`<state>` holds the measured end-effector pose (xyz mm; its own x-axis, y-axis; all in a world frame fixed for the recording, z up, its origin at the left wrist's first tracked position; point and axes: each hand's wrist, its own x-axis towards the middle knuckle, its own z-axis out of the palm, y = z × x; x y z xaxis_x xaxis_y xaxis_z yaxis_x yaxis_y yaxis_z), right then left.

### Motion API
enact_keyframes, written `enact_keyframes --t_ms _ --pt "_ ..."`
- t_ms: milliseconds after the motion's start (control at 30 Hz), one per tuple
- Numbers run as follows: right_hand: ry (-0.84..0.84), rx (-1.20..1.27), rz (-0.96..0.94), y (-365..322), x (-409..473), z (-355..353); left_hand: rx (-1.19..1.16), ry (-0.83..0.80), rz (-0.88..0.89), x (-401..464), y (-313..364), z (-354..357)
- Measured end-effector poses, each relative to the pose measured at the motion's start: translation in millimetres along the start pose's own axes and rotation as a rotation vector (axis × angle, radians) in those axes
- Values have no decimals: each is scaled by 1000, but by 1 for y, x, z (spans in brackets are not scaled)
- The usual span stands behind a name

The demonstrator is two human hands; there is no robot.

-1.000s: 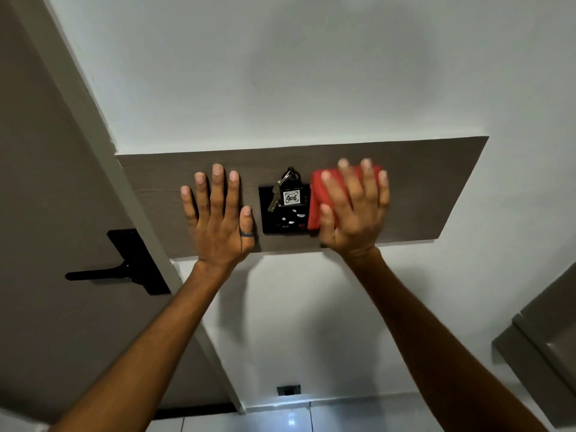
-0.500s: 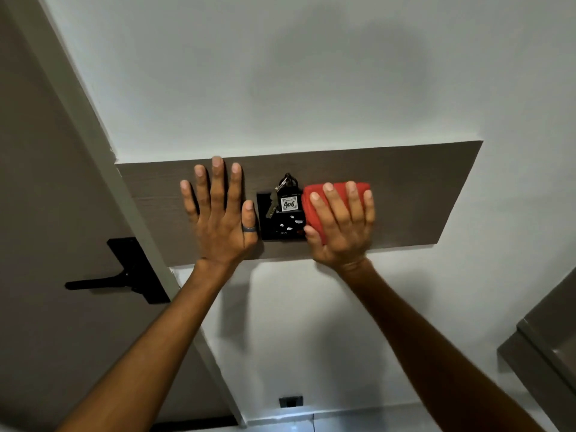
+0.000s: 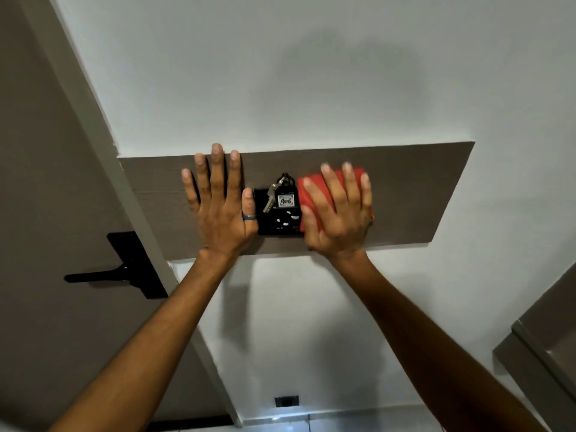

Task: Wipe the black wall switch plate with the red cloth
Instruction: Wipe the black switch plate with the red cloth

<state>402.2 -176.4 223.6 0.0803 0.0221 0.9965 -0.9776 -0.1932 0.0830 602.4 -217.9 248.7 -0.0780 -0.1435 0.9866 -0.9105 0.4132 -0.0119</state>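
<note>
— On the brown wood-grain panel across the white wall, what does the switch plate look like?

— The black wall switch plate sits near the panel's middle, close to its lower edge. It is a dark square with a few small white marks on its lower face. A bunch of keys with a tag numbered 406 hangs over its upper part, so that part is hidden.

— And the cloth?

— The red cloth is folded into a thick pad. Its left edge overlaps the plate's right side; the rest lies on the panel to the right.

— How are the hands placed?

— The right hand lies flat on the cloth, fingers spread and pointing up, pressing it to the wall, thumb at the cloth's left edge beside the keys. The left hand is flat and wide open on the panel just left of the plate, holding nothing, with a ring on the thumb, which touches the plate's left edge. Both forearms reach up from below.

— Any room to move?

— Bare panel runs well to the right of the cloth. To the left, the panel ends at the door frame, with a black door handle beyond. Below lies plain wall, down to a small socket near the floor.
</note>
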Motion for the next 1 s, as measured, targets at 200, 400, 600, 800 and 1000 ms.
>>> enact_keyframes --t_ms 200,400,600,800,1000 --pt "-67 -70 -66 2 -51 -15 -18 -13 -8 -3 -1 -1" --pt "20 -27 11 5 -14 -1 -24 -14 21 -4 -5 -6" --pt "14 -84 -52 3 -37 -8 -29 -1 -26 -8 -1 0" --pt "50 -21 10 3 -3 -1 -18 1 15 -8 0 -3" --pt "22 -14 -16 -5 -36 -5 13 -6 -16 -10 -1 -3"
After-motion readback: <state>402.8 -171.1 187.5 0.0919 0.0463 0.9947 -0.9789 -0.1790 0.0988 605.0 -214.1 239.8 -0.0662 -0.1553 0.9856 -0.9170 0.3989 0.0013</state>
